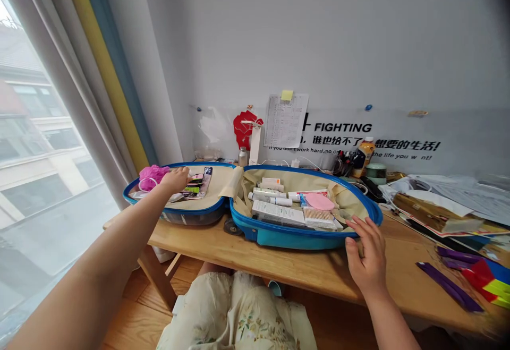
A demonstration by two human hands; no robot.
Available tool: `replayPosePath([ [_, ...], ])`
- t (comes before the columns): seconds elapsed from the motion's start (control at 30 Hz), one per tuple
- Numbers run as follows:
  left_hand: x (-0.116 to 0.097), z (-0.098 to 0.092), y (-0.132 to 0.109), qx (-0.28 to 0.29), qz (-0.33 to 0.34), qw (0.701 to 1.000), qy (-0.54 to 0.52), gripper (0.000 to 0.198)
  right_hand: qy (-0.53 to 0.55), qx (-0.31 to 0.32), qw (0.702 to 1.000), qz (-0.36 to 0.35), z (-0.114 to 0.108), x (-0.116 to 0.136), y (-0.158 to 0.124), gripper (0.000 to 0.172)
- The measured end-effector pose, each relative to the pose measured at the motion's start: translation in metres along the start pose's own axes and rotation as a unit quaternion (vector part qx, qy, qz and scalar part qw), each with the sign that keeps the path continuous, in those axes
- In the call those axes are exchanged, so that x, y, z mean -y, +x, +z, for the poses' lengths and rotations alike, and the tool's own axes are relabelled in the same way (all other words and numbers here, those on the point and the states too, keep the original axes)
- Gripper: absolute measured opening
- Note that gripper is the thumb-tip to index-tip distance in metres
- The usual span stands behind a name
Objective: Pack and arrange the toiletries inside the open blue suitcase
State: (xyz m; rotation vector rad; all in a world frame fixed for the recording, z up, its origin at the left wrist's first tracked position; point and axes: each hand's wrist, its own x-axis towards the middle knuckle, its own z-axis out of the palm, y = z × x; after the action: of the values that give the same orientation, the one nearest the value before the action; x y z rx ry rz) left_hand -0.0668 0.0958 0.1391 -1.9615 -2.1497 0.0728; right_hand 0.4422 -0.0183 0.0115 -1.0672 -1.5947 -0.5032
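A blue-rimmed suitcase (300, 239) lies opened out flat on the wooden table, both halves facing up. Over its left half reaches my left hand (177, 179), between a purple bath puff (151, 177) and some packaged items (199, 184). Its fingertips are partly hidden, so I cannot see whether they grip anything. My right hand (368, 254) is at the right half's front corner, fingers spread, nothing held, fingertips at the blue rim. Inside that half are white tubes (281, 201), a white box (277, 213), a pink round pad (319, 202) and a pack of cotton swabs (319, 217).
Papers and a brown folder (438, 213) are piled at the right. Purple strips (450, 286) and colourful pieces (484, 281) lie near the front right. An orange-labelled bottle (363, 157) and a white lamp (255, 145) stand by the wall; curtains hang left.
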Motion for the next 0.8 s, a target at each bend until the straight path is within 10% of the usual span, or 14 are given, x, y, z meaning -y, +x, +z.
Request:
replayPosePath([
  [0.27, -0.113, -0.065, 0.013, -0.076, 0.197, 0.976, -0.049, 0.048, 0.003, 0.004, 1.0, 0.006, -0.001, 0.002, 0.0, 0.032],
  [0.47, -0.209, -0.058, 0.015, -0.004, 0.313, 0.948, -0.066, 0.047, 0.001, 0.008, 1.0, 0.007, -0.002, 0.002, 0.0, 0.032],
  [0.8, -0.227, -0.007, 0.034, 0.092, 0.308, 0.941, -0.109, 0.047, 0.015, 0.004, 1.0, 0.008, -0.002, 0.001, 0.0, 0.031],
])
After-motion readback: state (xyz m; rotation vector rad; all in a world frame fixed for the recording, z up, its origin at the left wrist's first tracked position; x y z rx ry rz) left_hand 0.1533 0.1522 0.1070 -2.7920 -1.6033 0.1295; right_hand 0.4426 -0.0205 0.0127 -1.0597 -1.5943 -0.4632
